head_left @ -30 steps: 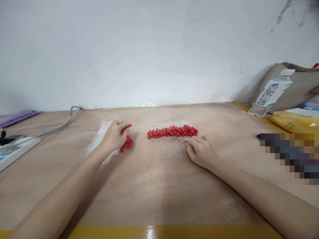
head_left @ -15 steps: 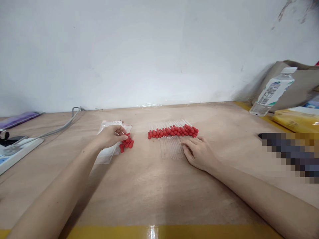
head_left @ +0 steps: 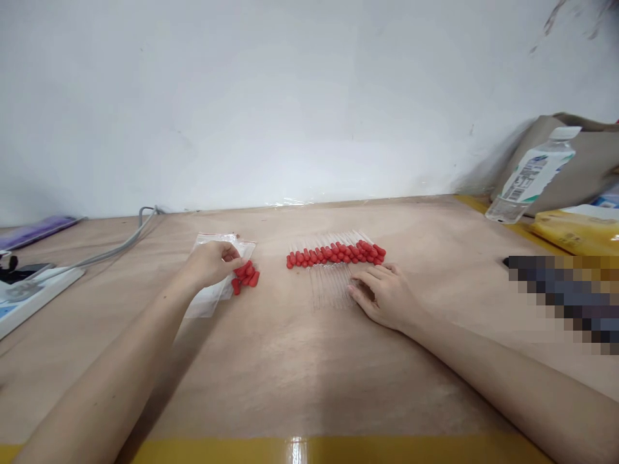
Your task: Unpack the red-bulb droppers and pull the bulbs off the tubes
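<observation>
My left hand (head_left: 215, 263) is bent over a small pile of red rubber bulbs (head_left: 252, 280). Its thumb and fingers close at the pile's upper edge on a red bulb, mostly hidden by the fingertips. My right hand (head_left: 384, 293) rests on the table at the right end of a row of thin clear tubes (head_left: 329, 287). Thumb and forefinger are closed around the end tube there, though the contact is hard to see. Just beyond lies a band of clear tubes fitted with red bulbs (head_left: 333, 253), their bulb ends toward me.
Clear zip bags (head_left: 206, 303) lie under and beside my left hand. At the left are a white power strip (head_left: 43, 293), a grey cable (head_left: 120, 247) and a purple packet (head_left: 39, 232). A water bottle (head_left: 534, 174), a grey bag (head_left: 587, 154) and a yellow packet (head_left: 575, 229) stand right.
My left fingers have drawn slightly back and left at the bulb pile. My right thumb and forefinger have shifted a little left over the clear tubes.
</observation>
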Available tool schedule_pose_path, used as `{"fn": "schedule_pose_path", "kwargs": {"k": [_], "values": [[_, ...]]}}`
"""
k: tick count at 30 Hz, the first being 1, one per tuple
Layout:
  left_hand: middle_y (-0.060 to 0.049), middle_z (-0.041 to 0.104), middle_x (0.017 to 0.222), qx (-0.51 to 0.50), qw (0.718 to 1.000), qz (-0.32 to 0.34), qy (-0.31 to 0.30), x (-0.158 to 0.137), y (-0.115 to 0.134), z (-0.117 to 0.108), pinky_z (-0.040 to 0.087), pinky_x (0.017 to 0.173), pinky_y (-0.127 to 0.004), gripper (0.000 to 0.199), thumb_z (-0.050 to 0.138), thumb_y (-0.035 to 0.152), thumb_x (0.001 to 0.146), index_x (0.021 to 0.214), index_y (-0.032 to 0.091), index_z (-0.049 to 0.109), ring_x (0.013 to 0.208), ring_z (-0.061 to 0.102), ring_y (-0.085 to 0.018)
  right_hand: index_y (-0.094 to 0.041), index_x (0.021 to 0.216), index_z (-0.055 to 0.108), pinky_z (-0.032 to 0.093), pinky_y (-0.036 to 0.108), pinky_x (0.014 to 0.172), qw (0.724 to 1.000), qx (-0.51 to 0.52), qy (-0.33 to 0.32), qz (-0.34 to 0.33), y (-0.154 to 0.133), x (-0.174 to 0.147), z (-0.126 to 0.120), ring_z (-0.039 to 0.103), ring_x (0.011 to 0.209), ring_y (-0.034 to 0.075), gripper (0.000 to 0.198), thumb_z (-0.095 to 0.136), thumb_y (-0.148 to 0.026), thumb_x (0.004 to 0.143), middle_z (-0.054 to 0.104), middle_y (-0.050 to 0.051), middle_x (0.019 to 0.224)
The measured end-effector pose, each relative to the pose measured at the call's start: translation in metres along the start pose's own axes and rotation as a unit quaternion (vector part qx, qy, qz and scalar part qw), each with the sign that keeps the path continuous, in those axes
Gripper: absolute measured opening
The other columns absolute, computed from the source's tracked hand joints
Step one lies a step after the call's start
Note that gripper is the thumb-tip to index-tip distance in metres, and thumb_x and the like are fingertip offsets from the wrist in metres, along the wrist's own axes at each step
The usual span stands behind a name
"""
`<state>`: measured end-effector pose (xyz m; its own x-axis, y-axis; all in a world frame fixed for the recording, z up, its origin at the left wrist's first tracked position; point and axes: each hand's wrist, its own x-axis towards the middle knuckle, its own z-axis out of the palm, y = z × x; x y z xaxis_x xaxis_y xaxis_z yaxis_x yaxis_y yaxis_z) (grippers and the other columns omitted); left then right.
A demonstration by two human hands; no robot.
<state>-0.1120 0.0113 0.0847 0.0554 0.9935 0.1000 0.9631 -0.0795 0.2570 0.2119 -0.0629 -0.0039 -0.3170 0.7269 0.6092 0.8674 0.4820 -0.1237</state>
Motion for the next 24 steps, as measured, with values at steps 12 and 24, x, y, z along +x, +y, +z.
{"fn": "schedule_pose_path", "kwargs": {"k": [12, 24], "values": [[-0.005, 0.056, 0.083, -0.029, 0.973, 0.212, 0.091, -0.007, 0.045, 0.047, 0.041, 0.077, -0.033, 0.02, 0.05, 0.036, 0.077, 0.078, 0.02, 0.061, 0.085, 0.054, -0.022, -0.018, 0.078, 0.059, 0.031, 0.031, 0.073, 0.997, 0.056, 0.025, 0.049, 0.009, 0.002, 0.0, 0.056, 0.075, 0.016, 0.02, 0.041, -0.022, 0.085, 0.064, 0.003, 0.077], [-0.003, 0.061, 0.078, -0.103, 0.966, 0.233, 0.034, 0.017, 0.065, 0.068, 0.042, 0.062, -0.028, 0.018, 0.055, 0.036, 0.076, 0.073, 0.018, 0.053, 0.071, 0.056, -0.017, -0.017, 0.094, 0.058, 0.043, 0.03, 0.07, 0.989, 0.145, 0.009, -0.005, 0.01, 0.003, 0.0, 0.053, 0.076, 0.017, 0.019, 0.043, -0.016, 0.083, 0.064, 0.005, 0.082]]}}
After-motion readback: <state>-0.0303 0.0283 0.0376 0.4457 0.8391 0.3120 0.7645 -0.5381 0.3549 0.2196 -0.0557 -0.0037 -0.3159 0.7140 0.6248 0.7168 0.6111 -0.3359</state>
